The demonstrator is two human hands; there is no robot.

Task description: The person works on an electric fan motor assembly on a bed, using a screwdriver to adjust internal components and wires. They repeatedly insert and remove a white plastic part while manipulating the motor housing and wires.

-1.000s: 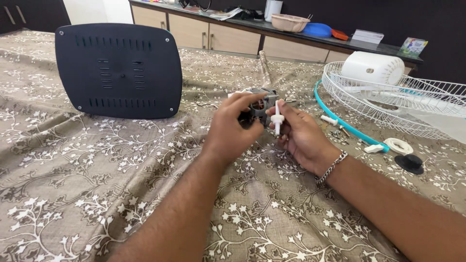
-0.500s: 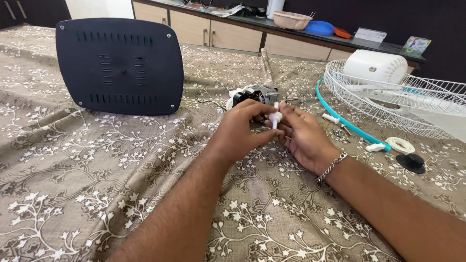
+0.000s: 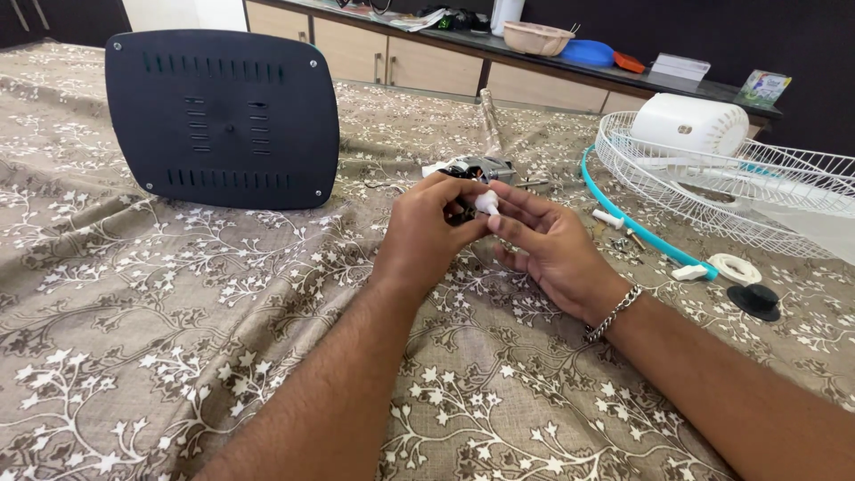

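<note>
Fingers (image 3: 463, 198) around white knob (image 3: 486, 202)

A second ago we held the grey metal fan motor (image 3: 485, 169) up between both hands; now it lies on the floral tablecloth just beyond our fingers, and we no longer grip it. Our left hand (image 3: 427, 232) and right hand (image 3: 552, 249) have closed in on the small white plastic knob (image 3: 486, 202) alone, pinching it between the fingertips. The knob, which stood upright against the motor before, now sits tilted, apart from the motor.
</note>
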